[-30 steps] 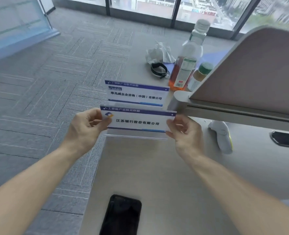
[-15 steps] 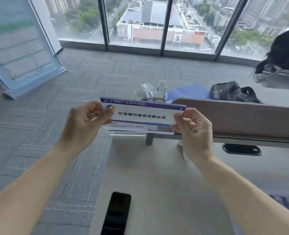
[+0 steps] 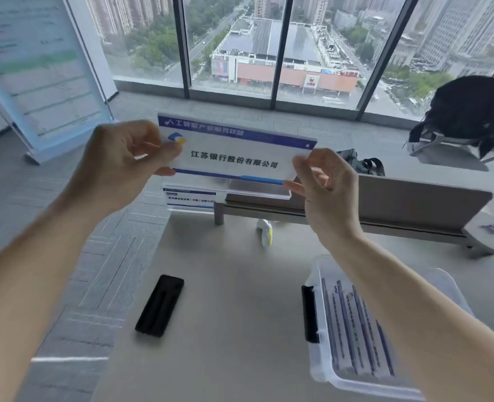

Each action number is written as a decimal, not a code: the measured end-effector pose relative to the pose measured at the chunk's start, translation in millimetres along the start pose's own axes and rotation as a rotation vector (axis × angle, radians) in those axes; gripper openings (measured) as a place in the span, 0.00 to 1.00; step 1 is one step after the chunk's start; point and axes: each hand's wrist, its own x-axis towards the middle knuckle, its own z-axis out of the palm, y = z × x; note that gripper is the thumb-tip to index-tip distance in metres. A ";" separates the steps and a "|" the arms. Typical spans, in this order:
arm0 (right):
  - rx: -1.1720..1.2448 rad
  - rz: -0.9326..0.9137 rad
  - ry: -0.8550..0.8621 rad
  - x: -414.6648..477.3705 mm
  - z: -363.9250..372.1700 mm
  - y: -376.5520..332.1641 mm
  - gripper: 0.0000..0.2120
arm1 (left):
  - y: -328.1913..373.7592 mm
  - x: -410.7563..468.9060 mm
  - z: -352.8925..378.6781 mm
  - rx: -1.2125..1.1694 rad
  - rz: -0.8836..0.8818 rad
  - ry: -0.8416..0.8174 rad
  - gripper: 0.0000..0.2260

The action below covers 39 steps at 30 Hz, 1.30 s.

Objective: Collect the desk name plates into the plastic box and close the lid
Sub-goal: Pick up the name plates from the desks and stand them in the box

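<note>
Name plate held high, plastic box waiting low on the right-hand side

Both hands pinch one name plate (image 3: 234, 158) by its short ends, left hand (image 3: 124, 161) and right hand (image 3: 324, 184) each closed on an edge, so its long axis runs side to side, upright and well above the desk (image 3: 234, 300). The plastic box (image 3: 364, 338) sits open below and nearer the person, under the right forearm, other plates already standing inside it. From the box, another plate (image 3: 189, 198) stands far back to the left, at the desk's far edge. A phone (image 3: 160, 306) lies left of the box; the way down looks unobstructed, though the box's long axis seems to run crosswise to the plate, so I'd expect a turn.
</note>
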 end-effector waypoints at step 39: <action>0.039 -0.073 -0.267 -200.7 -67.4 -83.0 0.07 | 146.5 -281.9 -11.3 0.095 -0.068 0.270 0.11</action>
